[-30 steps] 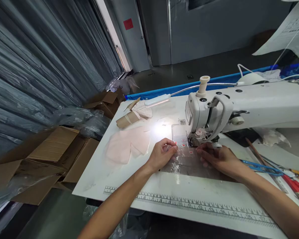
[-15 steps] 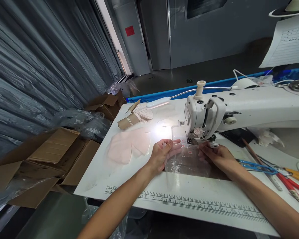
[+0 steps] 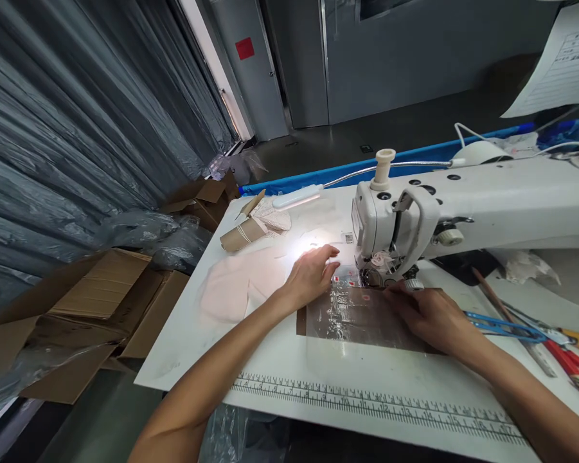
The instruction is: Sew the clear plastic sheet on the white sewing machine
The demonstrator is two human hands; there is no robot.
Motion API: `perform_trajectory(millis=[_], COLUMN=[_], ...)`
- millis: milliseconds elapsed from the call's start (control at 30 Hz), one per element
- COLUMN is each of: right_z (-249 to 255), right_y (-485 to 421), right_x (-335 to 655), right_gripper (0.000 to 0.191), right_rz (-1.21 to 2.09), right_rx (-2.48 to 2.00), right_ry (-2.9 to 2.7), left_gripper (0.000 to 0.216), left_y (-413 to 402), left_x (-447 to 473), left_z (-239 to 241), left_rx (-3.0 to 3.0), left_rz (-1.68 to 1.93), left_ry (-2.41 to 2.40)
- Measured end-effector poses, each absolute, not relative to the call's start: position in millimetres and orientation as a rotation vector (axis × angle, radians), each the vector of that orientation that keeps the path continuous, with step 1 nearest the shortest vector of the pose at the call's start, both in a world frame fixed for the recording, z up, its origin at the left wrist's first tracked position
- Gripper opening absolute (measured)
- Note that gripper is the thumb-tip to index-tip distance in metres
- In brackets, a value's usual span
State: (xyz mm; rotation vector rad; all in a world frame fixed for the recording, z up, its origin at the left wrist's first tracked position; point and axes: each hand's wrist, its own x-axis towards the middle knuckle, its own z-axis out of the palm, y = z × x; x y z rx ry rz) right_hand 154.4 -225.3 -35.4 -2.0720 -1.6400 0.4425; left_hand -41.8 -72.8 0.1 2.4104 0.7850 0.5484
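Note:
A clear plastic sheet (image 3: 340,321) with small red marks lies in front of the sewing machine (image 3: 372,212), its back edge by the presser foot. Under it a dark brown, see-through piece (image 3: 301,321) shows on the white table (image 3: 212,350). My left hand (image 3: 311,273) is over the sheet's back left corner, thumb and fingers apart, with nothing visible between them. At the right of the presser foot, the fingers of my right hand (image 3: 427,315) are pressed together on the plastic sheet; their tips are partly hidden.
Pale pink fabric pieces (image 3: 226,289) and a tied brown roll (image 3: 243,235) lie left of the lamp (image 3: 296,197). Blue-handled scissors (image 3: 504,325) and red-handled pliers (image 3: 566,363) are at the right. A ruler strip (image 3: 361,399) runs along the front edge. Cardboard boxes (image 3: 103,283) stand left.
My left hand has let go of the plastic sheet and moved slightly up and left. The sheet now lies flatter, and more of the brown piece shows at its left.

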Motion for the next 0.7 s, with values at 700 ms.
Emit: perform_trajectory(millis=[700], right_z=[-11], right_y=[-226], right_x=[147], right_gripper=[0.025], right_rz=[0.934], right_rx=[-1.914], right_ry=[-1.443], left_gripper=[0.028], left_y=[-89], left_x=[-69], left_z=[3], left_rx=[2.473], left_rz=[0.469], left_ry=[0.484])
